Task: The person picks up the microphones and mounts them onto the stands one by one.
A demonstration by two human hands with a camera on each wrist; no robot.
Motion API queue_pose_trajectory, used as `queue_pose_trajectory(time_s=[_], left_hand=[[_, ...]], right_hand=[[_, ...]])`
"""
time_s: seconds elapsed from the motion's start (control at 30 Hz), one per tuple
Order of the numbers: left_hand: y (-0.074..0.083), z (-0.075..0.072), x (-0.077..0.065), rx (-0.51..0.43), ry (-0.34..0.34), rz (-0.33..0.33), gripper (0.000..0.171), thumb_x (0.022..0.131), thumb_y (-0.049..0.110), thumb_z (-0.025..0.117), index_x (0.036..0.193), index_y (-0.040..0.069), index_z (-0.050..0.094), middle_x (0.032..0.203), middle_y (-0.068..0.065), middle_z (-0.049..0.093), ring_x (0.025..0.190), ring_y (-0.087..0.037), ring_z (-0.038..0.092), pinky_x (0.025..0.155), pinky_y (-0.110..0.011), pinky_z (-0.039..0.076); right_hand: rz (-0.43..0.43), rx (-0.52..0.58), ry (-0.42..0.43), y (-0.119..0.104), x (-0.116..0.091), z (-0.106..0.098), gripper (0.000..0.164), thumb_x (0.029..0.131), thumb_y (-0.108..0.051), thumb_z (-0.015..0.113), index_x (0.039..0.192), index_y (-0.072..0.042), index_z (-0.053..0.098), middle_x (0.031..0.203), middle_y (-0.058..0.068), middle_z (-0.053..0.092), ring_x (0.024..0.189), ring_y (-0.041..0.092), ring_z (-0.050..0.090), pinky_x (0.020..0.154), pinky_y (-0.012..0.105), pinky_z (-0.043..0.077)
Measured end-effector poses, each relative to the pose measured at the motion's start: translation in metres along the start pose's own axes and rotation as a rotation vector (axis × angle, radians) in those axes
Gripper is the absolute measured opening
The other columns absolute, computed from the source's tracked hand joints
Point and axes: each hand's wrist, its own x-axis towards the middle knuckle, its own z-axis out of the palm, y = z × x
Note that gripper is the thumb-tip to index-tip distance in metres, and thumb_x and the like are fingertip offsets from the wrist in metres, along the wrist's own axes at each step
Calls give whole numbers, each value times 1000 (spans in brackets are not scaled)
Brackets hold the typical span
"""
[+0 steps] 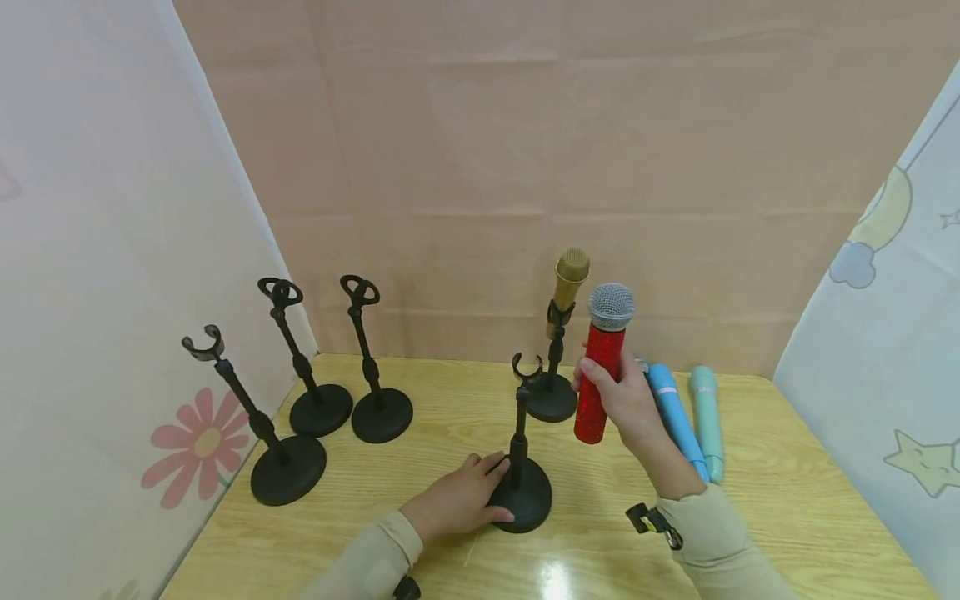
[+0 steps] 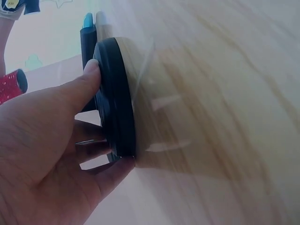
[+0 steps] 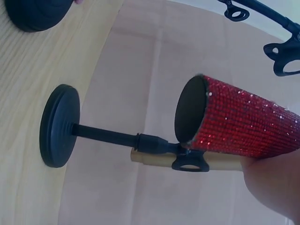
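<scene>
My right hand grips a red glittery microphone with a silver mesh head, held upright and slightly tilted above the table. Its dark bottom end shows in the right wrist view, on the red sparkling handle. My left hand holds the round base of a black microphone stand, thumb on one side and fingers on the other. That base fills the middle of the left wrist view. The stand's C-shaped clip on top holds nothing. Just behind, a gold microphone sits in another black stand.
Three more black stands stand at the left: one nearer, one farther back and one beside it. On the right lie a blue microphone and a mint green one. A beige cloth backdrop rises behind the table.
</scene>
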Motion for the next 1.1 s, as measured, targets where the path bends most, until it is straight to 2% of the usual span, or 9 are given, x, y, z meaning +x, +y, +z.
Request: queue_pose_trajectory(time_s=[0.17, 0.43, 0.53, 0.67, 0.87, 1.03, 1.1], left_hand=[[5, 0, 1, 12, -1, 6, 81, 95, 65, 51, 154, 9, 43, 159, -6, 40, 131, -23, 50, 98, -30, 53], [15, -2, 0, 28, 18, 10, 83, 93, 66, 54, 151, 8, 48, 155, -8, 46, 127, -22, 52, 95, -29, 54], [17, -2, -1, 29, 23, 13, 82, 93, 66, 56, 151, 8, 48, 155, -7, 46, 127, -22, 52, 95, -29, 54], [19, -3, -1, 26, 24, 12, 82, 93, 65, 56, 151, 8, 48, 155, -8, 46, 128, -23, 52, 95, -30, 54], [25, -1, 1, 44, 26, -3, 83, 92, 67, 54, 150, 9, 49, 153, -8, 48, 127, -22, 52, 94, -30, 55], [29, 3, 3, 70, 49, 7, 84, 91, 69, 53, 150, 8, 50, 152, -7, 49, 125, -21, 54, 90, -27, 55], [30, 5, 4, 71, 54, 10, 84, 92, 69, 53, 149, 8, 51, 152, -6, 49, 122, -20, 54, 87, -26, 56]], right_hand=[[-13, -9, 15, -4, 0, 6, 43, 102, -27, 60, 134, -3, 43, 105, 9, 63, 92, 18, 66, 88, 35, 52], [-206, 19, -27, -13, 1, 13, 34, 104, -18, 57, 133, -10, 42, 109, 7, 64, 105, 28, 65, 96, 31, 51], [-234, 39, -20, -17, 1, 15, 32, 104, -17, 57, 132, -13, 42, 111, 14, 64, 106, 33, 64, 95, 29, 51], [-283, 75, -16, -22, 3, 18, 30, 101, -10, 58, 128, -15, 46, 111, 21, 62, 100, 24, 65, 93, 28, 52], [-372, 115, -35, -25, 6, 24, 32, 98, -1, 59, 125, -14, 50, 105, 8, 65, 96, 16, 66, 92, 25, 52], [-355, 113, -36, -29, 5, 27, 41, 98, 0, 62, 135, -3, 46, 111, 3, 65, 102, 15, 67, 95, 24, 52], [-337, 95, -38, -30, 4, 27, 43, 98, -3, 63, 137, -2, 45, 114, 5, 65, 104, 15, 67, 96, 24, 52]])
